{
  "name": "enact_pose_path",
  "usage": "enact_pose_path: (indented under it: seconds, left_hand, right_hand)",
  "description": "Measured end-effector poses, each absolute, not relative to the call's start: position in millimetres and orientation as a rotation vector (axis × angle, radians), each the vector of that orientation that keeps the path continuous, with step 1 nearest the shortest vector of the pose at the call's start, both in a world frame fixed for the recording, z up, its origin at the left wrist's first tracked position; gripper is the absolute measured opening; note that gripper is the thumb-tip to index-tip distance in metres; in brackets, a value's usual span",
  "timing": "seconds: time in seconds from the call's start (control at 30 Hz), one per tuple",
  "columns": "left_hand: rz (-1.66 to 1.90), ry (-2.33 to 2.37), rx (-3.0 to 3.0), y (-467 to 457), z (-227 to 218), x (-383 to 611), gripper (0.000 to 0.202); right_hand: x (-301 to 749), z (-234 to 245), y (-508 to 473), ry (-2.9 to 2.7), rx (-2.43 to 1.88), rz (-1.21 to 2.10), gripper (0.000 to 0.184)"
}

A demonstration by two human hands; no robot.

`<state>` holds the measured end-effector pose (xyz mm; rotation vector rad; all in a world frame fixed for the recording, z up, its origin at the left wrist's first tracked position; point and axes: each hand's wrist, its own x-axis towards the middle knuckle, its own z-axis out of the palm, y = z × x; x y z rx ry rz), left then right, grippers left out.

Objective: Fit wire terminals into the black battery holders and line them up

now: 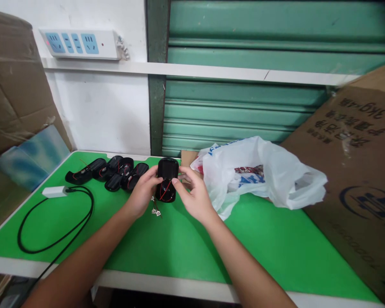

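Both my hands hold one black plastic housing (167, 179) with red wires inside it, just above the green table top (179, 244). My left hand (143, 193) grips its left side with fingers curled. My right hand (194, 194) grips its right side, thumb pressed on the front. Thin wires with small white connectors (155, 209) hang from the housing down to the table. A row of several similar black housings (109, 173) with red wires lies on the table to the left of my hands.
A white plastic bag (259, 175) with printed packets lies right of my hands. A large cardboard box (356, 171) leans at the right. A white adapter (54, 191) with a black cable (54, 231) lies at the left. A power strip (83, 43) hangs on the wall.
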<state>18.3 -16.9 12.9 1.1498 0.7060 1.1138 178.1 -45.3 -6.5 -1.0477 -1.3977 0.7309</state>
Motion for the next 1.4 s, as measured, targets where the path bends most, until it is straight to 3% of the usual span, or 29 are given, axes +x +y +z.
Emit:
enact_pose_path:
  seconds: [1.4]
  left_hand:
    - [1.074,0.672,1.373,-9.8,1.5,14.6,0.059]
  right_hand:
    - [179.8,-10.3,-35.2,-1.218,-1.017,0.955,0.034]
